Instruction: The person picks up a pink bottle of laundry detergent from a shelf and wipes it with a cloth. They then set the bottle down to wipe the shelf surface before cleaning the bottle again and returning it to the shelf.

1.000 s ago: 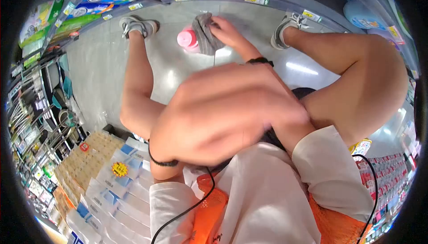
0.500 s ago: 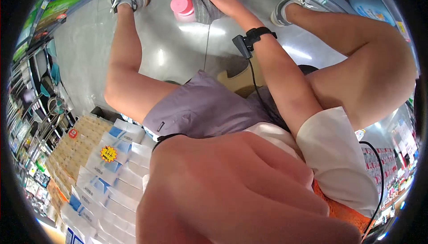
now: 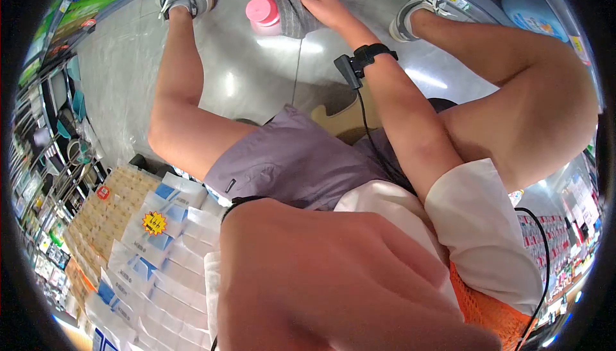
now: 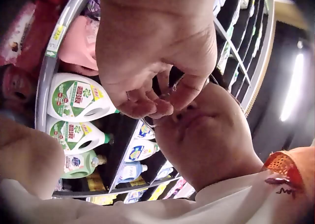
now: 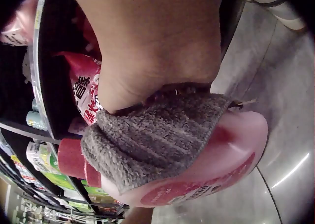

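My right hand (image 3: 325,6) grips a grey cloth (image 3: 295,11), which drapes over the side of a pink bottle (image 5: 236,152). In the right wrist view the cloth (image 5: 152,135) wraps the bottle's shoulder below its darker pink cap (image 5: 71,157); the fingers are hidden behind the wrist. The bottle is on the floor between the feet. My left hand (image 3: 333,274) is raised close to the head camera and fills the lower middle. In the left wrist view its fingers (image 4: 142,106) bend toward the thumb, in front of the face; I cannot tell whether they hold anything.
Shelves with detergent bottles (image 4: 76,98) and bagged goods stand in front. On the left lie stacked white packs (image 3: 167,255) with a yellow price star (image 3: 154,222). Both knees are spread, shoes (image 3: 186,3) on the grey tiled floor (image 3: 256,75). A black cable (image 3: 369,120) hangs from the right wrist.
My left hand has come up from over the lap to close under the head camera, uncovering the shorts and right forearm. The right hand stays on the cloth at the bottle.
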Motion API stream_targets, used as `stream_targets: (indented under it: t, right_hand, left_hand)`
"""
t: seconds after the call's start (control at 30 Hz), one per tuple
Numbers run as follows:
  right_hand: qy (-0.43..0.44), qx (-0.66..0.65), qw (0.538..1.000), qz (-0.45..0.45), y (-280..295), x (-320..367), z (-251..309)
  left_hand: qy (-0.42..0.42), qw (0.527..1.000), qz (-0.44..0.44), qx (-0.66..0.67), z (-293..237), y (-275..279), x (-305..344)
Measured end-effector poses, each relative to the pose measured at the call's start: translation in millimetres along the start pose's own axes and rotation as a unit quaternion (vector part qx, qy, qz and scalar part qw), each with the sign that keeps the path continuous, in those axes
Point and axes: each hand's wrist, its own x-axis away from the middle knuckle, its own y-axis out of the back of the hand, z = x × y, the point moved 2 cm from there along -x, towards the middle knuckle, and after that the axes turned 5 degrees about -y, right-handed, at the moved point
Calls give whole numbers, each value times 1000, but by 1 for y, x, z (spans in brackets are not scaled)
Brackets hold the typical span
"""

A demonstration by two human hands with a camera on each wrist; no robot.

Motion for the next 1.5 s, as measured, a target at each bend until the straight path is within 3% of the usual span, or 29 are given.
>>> stream_targets:
  t: [1.23,1.5]
  right_hand:
    - [42,15,999,-21,3,-1,0]
    - [13,43,999,-7,7,3,13]
  left_hand:
    - [16,1000,0,5,7,8,8]
    - [18,1000,0,3,9,6,10]
